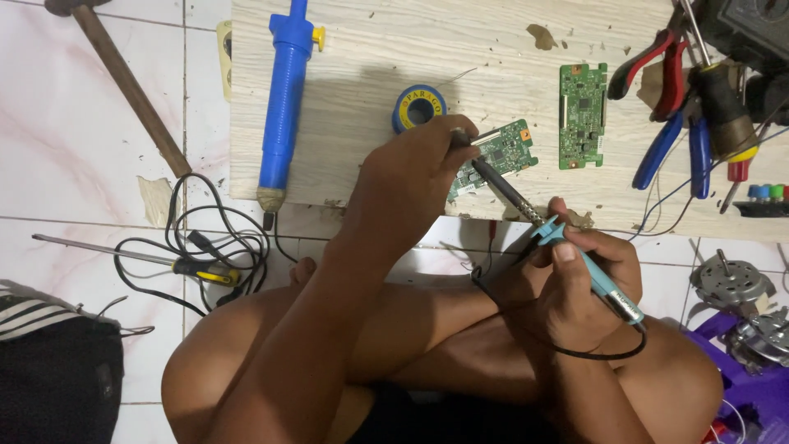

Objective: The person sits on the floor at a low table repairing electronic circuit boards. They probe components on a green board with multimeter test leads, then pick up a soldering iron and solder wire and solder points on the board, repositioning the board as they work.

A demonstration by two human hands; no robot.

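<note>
On a pale wooden board point(345, 156) over white tiles, the right hand point(575, 288) is clamped round a light-blue soldering iron point(604, 284) slanting up-left toward the green circuit board point(503, 152), which the left hand point(411, 177) pins, fingers closed.

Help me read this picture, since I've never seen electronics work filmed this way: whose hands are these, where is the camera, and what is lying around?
The camera sits on the person's head and looks down, so the bare knees and both hands are their own. The right hand holds a light-blue soldering iron in a closed grip, its dark tip reaching toward a green circuit board on the wooden board. The left hand rests on that circuit board; what it pinches, if anything, is hard to tell. Nearby lie a blue solder roll, a blue suction pump, a second circuit board and pliers. On the tiled floor are a screwdriver and tangled black cable.
</note>
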